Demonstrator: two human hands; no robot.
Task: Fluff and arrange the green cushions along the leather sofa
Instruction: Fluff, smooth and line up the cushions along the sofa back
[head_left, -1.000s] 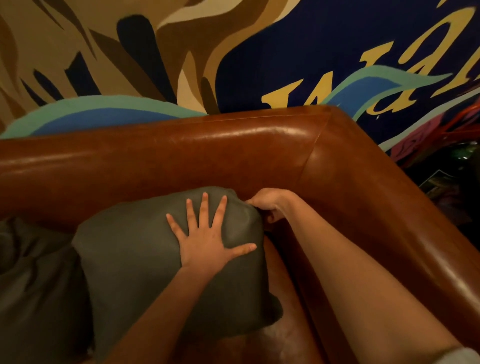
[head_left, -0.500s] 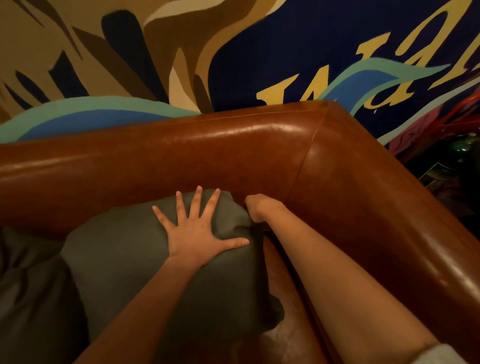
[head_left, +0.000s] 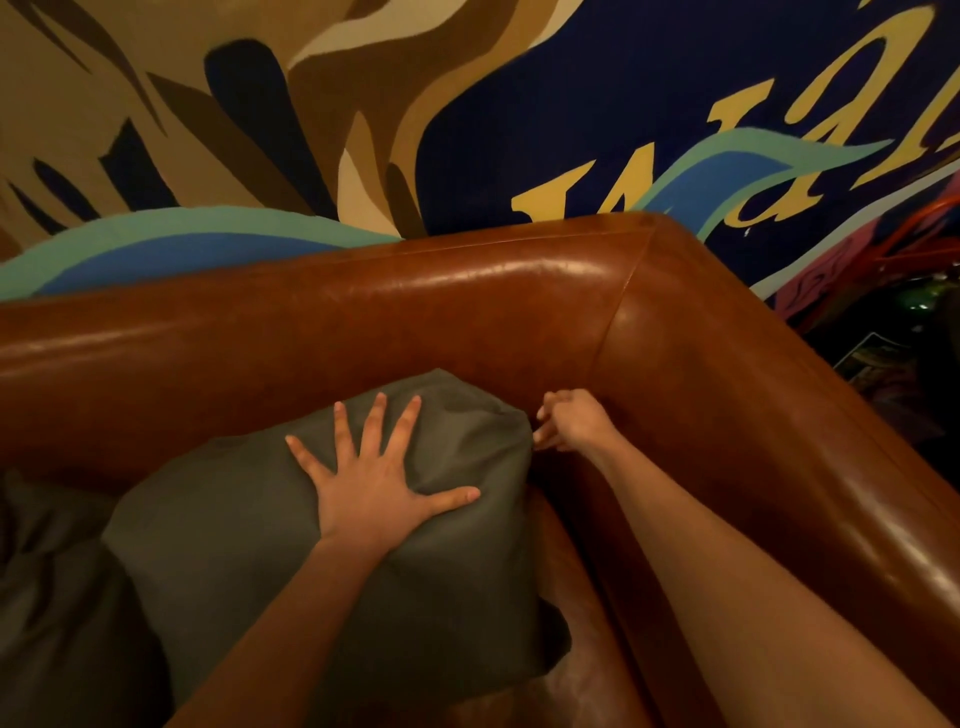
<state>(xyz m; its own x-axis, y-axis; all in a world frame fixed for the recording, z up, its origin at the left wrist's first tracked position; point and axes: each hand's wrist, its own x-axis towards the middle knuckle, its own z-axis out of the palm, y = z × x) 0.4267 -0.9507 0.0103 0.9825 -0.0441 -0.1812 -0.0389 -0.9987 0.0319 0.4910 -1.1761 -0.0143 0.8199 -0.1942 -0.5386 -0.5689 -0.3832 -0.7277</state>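
While the green cushion is pressed by the flat, spread left hand, its top right corner, beside the sofa arm, is touched by the loosely curled right hand.

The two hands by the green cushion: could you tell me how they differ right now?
The left hand lies flat with fingers spread on the green cushion's face; the right hand has loosely bent fingers at the cushion's corner, beside the sofa arm. Whether it touches fabric is unclear. Both arms are bare.

Sofa corner: green cushion fills the seat against the backrest; narrow gap beside the armrest; second cushion blocks left.
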